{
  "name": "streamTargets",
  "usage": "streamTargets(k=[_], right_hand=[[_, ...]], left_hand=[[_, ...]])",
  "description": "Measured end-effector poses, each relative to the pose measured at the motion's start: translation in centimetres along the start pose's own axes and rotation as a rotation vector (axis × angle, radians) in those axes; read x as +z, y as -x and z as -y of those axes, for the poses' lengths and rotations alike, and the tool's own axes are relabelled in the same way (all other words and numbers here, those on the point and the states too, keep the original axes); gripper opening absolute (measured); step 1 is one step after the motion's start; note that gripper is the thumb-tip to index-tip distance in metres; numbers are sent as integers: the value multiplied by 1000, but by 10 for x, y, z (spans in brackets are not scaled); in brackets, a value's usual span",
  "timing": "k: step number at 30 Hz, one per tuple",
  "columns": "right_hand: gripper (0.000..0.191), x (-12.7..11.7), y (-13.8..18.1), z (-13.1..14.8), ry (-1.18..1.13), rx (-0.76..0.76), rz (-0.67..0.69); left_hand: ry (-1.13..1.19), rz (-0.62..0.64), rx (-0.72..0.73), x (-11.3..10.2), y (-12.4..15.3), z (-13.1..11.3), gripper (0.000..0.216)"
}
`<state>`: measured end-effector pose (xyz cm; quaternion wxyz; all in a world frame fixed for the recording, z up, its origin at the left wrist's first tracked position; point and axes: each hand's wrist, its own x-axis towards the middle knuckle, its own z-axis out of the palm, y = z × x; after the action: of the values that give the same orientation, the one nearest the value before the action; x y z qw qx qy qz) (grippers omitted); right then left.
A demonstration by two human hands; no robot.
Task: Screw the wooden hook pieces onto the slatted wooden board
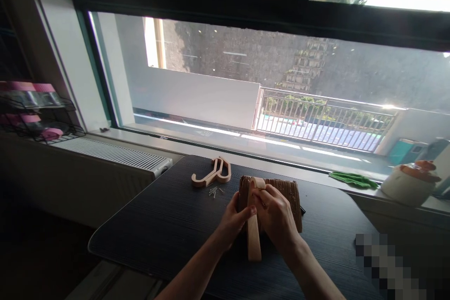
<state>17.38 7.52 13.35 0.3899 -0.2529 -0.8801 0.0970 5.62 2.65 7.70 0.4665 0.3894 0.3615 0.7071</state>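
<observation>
A light wooden hook (254, 239) with a curled top stands against a brown ribbed block (283, 190) on the dark table. My left hand (235, 220) is closed around the hook and the block's left side, its thumb pressed on the hook's face. Just below the curl, my right hand (276, 211) has its fingertips pinched together against the hook; anything small between them is hidden. Farther back lie other wooden hooks (211, 176), overlapping each other. Several thin metal nails or screws (213, 191) lie loose between those hooks and my left hand.
The dark table (158, 225) has rounded corners and stands against the windowsill. A green cloth (353, 180) and a pale pot (408, 185) sit on the sill at the right. Left of the table are a white radiator (116, 157) and a wire rack (38, 117) with pink-lidded jars.
</observation>
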Motion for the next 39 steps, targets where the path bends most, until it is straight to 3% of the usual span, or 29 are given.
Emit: streamTargets(k=[5,11,21,32,37,39], right_hand=[[20,-8,0,-1,-228,82,12],[19,-1,-2,-9,-319,208,33],[22,8,-4,-13,-393,374,75],[20,22,-7,-20,-418,420,3],[31,-2,-2,-31,-479,389,16],[37,-22,4,-54,-443,461,-101]], left_hand=[[-20,-26,-21,-2,0,2,47],[-39,-39,-41,-1,0,-2,44],[-34,-39,-49,-1,1,0,42],[-17,-11,-29,-1,1,-2,46],[-27,-6,-38,0,3,-3,42],[-27,-2,-63,0,3,-4,41]])
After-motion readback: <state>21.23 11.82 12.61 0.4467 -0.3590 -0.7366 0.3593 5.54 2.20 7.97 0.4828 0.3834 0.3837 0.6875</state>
